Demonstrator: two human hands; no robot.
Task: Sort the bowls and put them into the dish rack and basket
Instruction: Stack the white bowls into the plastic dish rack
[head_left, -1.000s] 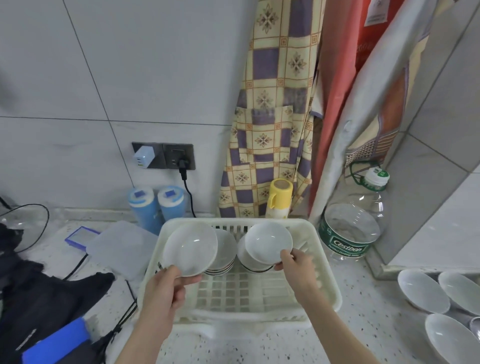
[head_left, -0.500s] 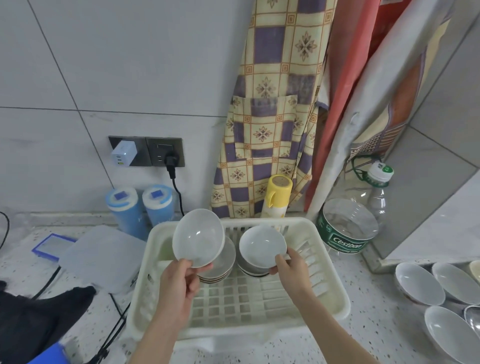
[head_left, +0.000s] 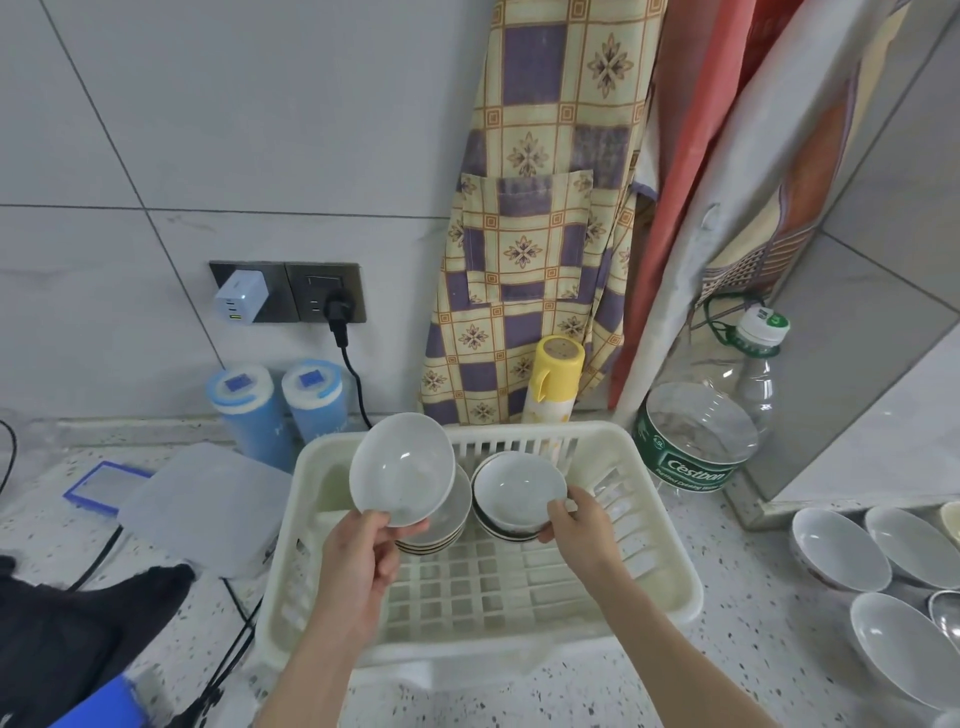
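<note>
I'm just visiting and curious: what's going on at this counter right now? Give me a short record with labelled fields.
Setting: speckled kitchen counter against a tiled wall
Left hand: grips a white bowl by its lower rim, tilted over the left stack
Right hand: holds a smaller white bowl on the right stack
Dish rack: white plastic, two bowl stacks at its back
Waiting: more white bowls on the counter, far right
Behind rack: yellow-capped bottle, large water jug

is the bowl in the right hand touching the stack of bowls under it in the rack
Touching. In the head view the right hand pinches the small bowl at its rim, and the bowl sits nested on the right stack with no gap visible.
</note>
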